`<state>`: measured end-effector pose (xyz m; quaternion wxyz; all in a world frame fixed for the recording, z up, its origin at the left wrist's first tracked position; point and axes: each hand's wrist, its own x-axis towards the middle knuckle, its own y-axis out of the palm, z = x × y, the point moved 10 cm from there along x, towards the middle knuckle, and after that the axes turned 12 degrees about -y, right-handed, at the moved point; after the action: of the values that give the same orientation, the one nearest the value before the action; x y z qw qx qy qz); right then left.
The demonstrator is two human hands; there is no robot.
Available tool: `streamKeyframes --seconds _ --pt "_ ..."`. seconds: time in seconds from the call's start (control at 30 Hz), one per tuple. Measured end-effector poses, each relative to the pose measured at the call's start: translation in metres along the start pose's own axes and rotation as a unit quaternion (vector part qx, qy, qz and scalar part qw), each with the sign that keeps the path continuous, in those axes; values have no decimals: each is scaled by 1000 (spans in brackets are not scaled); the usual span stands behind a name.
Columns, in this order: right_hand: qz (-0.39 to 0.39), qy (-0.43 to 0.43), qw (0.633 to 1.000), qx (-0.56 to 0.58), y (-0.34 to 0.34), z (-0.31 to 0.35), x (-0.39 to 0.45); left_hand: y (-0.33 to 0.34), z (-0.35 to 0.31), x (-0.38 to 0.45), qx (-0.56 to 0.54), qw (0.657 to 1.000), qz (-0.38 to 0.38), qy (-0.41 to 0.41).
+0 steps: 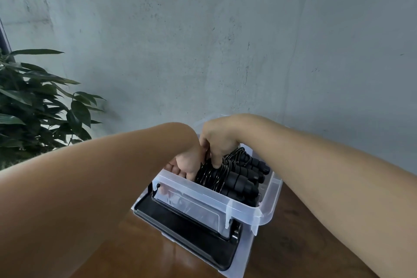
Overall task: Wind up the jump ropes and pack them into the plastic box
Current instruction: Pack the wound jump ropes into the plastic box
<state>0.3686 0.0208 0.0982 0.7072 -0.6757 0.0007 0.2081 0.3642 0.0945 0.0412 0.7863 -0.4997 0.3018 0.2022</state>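
head-worn view, angled down, close

Both reaching into a clear plastic box (243, 206) on a brown wooden worktop (300, 232): left hand (187, 163) low inside the near-left corner, fingers curled against the black coils; right hand (217, 140) just above and touching it, fingers pinching into the wound jump ropes (228, 176). Black handles (246, 172) lined up just right of the hands, ends pointing away from them. Below the hands, a black-framed lid (189, 230) lying under the box; far left, a leafy plant (38, 106) before a grey wall (225, 40).
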Motion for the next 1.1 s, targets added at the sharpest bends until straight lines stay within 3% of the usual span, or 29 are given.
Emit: streamKeyframes --seconds 0.37,0.53,0.67,0.83,0.97,1.03,1.1 --pt "-13 22 972 232 25 -24 -11 0 -5 -2 73 997 -25 -26" --pt "-31 22 943 330 31 -33 -20 -19 1 -5 73 992 -84 -55" --pt "-101 32 928 356 18 -40 -27 -33 -4 -8 42 990 -128 -48" --pt "-238 61 901 358 -20 -58 -72 -77 -37 -49 -6 959 -283 33" --pt "-332 135 867 346 -30 -92 -149 -109 -103 -128 32 875 -468 121" --pt "-366 180 847 342 -25 -117 -194 -110 -140 -155 -5 855 -488 173" --pt "-381 222 830 342 -13 -138 -243 -101 -180 -176 -99 860 -437 245"
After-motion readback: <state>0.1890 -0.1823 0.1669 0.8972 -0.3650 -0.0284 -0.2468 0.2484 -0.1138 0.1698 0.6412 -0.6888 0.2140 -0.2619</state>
